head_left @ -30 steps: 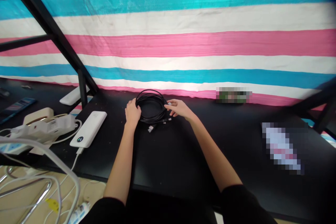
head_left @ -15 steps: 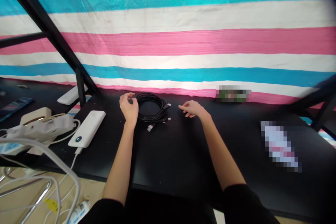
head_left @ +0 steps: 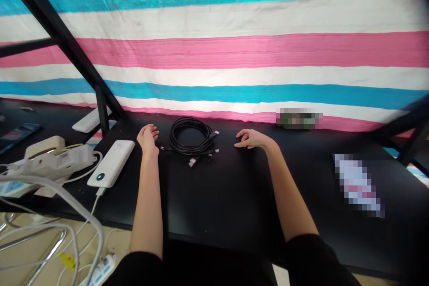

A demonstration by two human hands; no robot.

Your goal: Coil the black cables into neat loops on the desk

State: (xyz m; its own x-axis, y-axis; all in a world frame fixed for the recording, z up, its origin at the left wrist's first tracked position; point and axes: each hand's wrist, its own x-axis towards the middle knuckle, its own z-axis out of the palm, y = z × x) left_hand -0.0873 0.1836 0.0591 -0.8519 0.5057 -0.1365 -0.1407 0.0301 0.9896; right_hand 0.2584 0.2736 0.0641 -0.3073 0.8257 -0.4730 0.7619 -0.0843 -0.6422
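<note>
A coil of black cable (head_left: 190,136) with small white-tipped plugs lies on the black table (head_left: 228,192) near the striped backdrop. My left hand (head_left: 148,136) rests to the left of the coil, fingers loosely apart, holding nothing. To the right of the coil, my right hand (head_left: 250,139) lies on the table with relaxed, spread fingers, also empty. Neither hand touches the cable.
A white power bank (head_left: 112,163) with a cable lies left of my left hand. Further left sit a white power strip (head_left: 50,163), chargers and loose white cables. A black frame post (head_left: 100,114) stands at the back left. A blurred object (head_left: 358,183) lies on the right.
Both hands have let go of the cable coil and drawn apart, the left moving left and the right moving right. The coil now lies alone on the table.
</note>
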